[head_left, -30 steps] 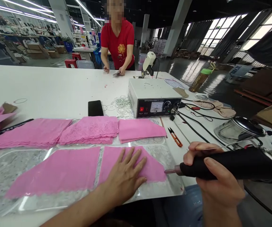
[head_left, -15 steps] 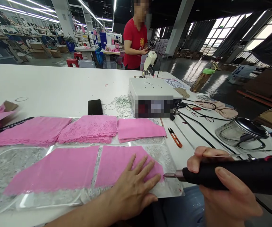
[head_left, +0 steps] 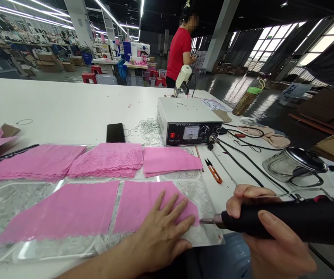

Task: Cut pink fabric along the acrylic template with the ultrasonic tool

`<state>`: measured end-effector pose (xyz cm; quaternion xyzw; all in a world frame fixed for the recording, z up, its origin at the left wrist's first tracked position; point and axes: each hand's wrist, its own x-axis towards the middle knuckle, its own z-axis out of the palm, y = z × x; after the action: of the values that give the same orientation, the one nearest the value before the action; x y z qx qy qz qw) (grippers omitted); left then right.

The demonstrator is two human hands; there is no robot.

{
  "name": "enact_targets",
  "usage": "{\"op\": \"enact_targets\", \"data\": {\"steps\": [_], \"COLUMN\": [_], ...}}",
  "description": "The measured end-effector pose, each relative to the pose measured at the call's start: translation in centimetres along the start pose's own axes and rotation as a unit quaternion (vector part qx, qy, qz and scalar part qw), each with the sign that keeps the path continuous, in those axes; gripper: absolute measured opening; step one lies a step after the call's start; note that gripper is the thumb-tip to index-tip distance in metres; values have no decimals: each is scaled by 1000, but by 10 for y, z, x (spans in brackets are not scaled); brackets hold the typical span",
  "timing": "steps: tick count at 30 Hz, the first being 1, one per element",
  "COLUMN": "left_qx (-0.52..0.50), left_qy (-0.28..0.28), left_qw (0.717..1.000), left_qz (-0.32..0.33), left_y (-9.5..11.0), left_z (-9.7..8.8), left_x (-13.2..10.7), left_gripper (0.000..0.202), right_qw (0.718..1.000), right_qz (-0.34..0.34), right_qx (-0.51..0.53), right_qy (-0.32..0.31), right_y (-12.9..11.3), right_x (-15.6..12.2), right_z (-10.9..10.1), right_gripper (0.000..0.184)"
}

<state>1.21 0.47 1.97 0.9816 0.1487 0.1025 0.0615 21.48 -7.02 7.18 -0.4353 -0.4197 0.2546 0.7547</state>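
My left hand lies flat with fingers spread on the right pink fabric piece, pressing it on a transparent template sheet. In my right hand is a black handheld ultrasonic welder, held level, its metal tip at the lower right corner of that piece. A second pink fabric piece lies to the left across a narrow gap. Behind them sit a pink fabric stack, a lace-patterned stack and a smaller plain stack.
The ultrasonic machine box stands behind, with black cables running right. Nearby are orange-handled thread snips, a phone, tangled cord, a glass mug and a bottle. A person in red stands beyond the table.
The person in red has turned away and moved right. My view has shifted slightly; my left hand stays on the fabric and the welder's tip stays by the same corner.
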Motion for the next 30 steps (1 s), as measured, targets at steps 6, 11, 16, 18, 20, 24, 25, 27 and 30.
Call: {"op": "enact_targets", "data": {"steps": [6,11,16,18,20,24,25,27,30], "left_qx": [-13,-16,-19,-21,-24,-28,-29,-31,-33], "left_qy": [-3,-9,-14,-13,-11,-8,-7,-7,-10], "left_qw": [1000,1000,1000,1000,1000,1000,1000,999,999], "left_qz": [-4,-6,-4,-3,-3,-5,-5,-4,-3], "left_y": [-3,-4,-4,-3,-3,-3,-3,-3,-3], "left_z": [5,8,6,6,6,8,8,8,7], "left_x": [-2,-1,0,0,-1,-2,-2,-1,-1], "left_gripper": [56,58,57,57,57,57,57,57,57], "right_qw": [1000,1000,997,997,998,998,998,998,998], "right_qz": [-2,-27,-74,-69,-60,-51,-48,-44,-52], "right_qx": [1,14,18,12,8,3,1,-3,-7], "right_qy": [-5,3,22,22,25,38,39,40,37], "right_y": [0,3,8,9,11,15,16,17,18], "right_x": [2,5,9,11,12,14,15,15,16], "right_z": [-1,-4,-3,-2,0,2,2,2,2], "right_gripper": [18,17,17,17,17,18,18,18,18]}}
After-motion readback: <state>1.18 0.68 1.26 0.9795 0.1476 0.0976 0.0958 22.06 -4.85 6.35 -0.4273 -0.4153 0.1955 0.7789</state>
